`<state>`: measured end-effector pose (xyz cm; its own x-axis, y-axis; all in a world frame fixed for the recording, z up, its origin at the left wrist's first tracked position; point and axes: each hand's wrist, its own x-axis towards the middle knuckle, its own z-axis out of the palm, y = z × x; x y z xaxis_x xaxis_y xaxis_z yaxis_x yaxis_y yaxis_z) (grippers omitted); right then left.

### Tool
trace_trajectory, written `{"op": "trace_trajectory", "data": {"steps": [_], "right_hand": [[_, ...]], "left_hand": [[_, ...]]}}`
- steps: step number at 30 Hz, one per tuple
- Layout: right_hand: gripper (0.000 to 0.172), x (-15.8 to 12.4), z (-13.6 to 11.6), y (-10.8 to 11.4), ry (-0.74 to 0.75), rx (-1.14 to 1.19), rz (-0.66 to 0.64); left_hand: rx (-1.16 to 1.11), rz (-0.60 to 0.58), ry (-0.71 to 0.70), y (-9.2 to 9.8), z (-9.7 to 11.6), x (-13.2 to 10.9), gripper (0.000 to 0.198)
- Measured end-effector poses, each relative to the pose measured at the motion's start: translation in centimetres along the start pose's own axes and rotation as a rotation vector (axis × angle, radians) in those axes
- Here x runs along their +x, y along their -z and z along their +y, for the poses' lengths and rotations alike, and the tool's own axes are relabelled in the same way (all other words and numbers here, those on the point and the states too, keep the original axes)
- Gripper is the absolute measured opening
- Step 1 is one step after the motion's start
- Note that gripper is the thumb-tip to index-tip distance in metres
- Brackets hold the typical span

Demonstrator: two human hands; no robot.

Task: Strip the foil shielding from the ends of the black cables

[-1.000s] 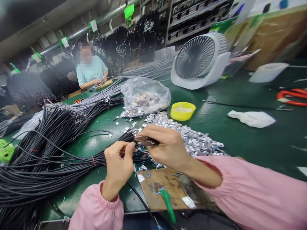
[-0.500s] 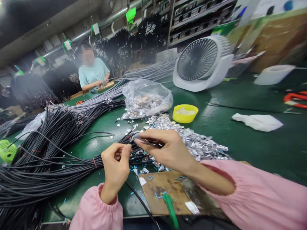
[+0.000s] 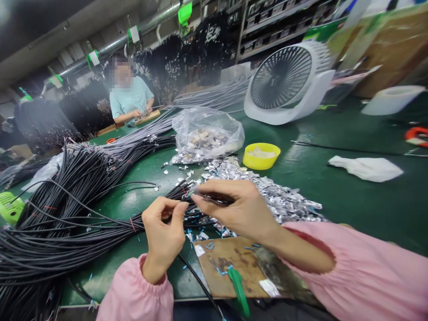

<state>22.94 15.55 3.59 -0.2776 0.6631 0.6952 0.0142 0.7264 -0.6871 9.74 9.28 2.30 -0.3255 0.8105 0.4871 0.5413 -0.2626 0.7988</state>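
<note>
My left hand [image 3: 164,234] is closed, with thumb and forefinger pinching a black cable [image 3: 198,277] close to its stripped end. The cable runs down from under that hand past the table edge. Thin coloured wires [image 3: 187,193], red and green-yellow among them, fan out of the end. The fingertips of my right hand [image 3: 238,206] close on these wires from the right. Something dark and narrow shows inside the right hand; its kind is hidden. Behind and to the left of both hands lies a thick bundle of black cables [image 3: 100,243].
Foil scraps [image 3: 284,198] are heaped beyond my right hand, near a plastic bag [image 3: 209,136], a yellow dish [image 3: 261,157] and a white fan [image 3: 287,84]. A stained board [image 3: 230,254] with a green-handled tool [image 3: 238,287] lies in front. Across the table sits a person [image 3: 132,100].
The view has shifted slightly. Both hands keep nearly the same pose at the cable end, and the coloured wires look a little more spread apart.
</note>
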Motion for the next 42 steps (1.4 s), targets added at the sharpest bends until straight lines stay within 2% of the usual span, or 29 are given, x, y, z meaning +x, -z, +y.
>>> {"op": "trace_trajectory", "data": {"steps": [7,15,18,22,25,27,30,35,42], "right_hand": [[0.013,0.1,-0.1,-0.1,-0.219,0.093,-0.079],[0.018,0.2,-0.3,-0.1,-0.271,0.019,-0.207],[0.016,0.3,-0.2,-0.2,-0.405,0.173,-0.263],[0.012,0.6,-0.4,-0.2,-0.658,0.473,-0.349],[0.012,1.0,-0.6,-0.1,-0.848,0.638,-0.413],[0.013,1.2,-0.5,-0.1,-0.907,0.707,-0.467],[0.015,1.3,-0.4,-0.2,-0.819,0.638,-0.47],[0.016,0.9,-0.5,0.0,-0.478,0.272,-0.106],[0.017,0.4,-1.2,0.0,-0.2,0.176,-0.078]], "left_hand": [[0.011,0.015,0.006,-0.3,0.1,-0.1,0.022],[0.03,0.031,0.012,-0.5,-0.1,-0.4,0.023],[0.034,0.022,0.01,-0.7,-0.1,-0.4,0.021],[0.0,-0.004,0.024,-0.6,0.0,-0.2,0.018],[-0.011,-0.055,0.029,-0.3,0.1,0.0,0.019],[-0.001,-0.1,0.02,0.0,0.2,0.2,0.022],[0.022,-0.129,0.009,0.3,0.2,0.3,0.027],[0.02,-0.096,0.077,0.4,0.4,0.4,0.032],[-0.01,-0.073,0.113,0.3,0.5,0.4,0.031]]}}
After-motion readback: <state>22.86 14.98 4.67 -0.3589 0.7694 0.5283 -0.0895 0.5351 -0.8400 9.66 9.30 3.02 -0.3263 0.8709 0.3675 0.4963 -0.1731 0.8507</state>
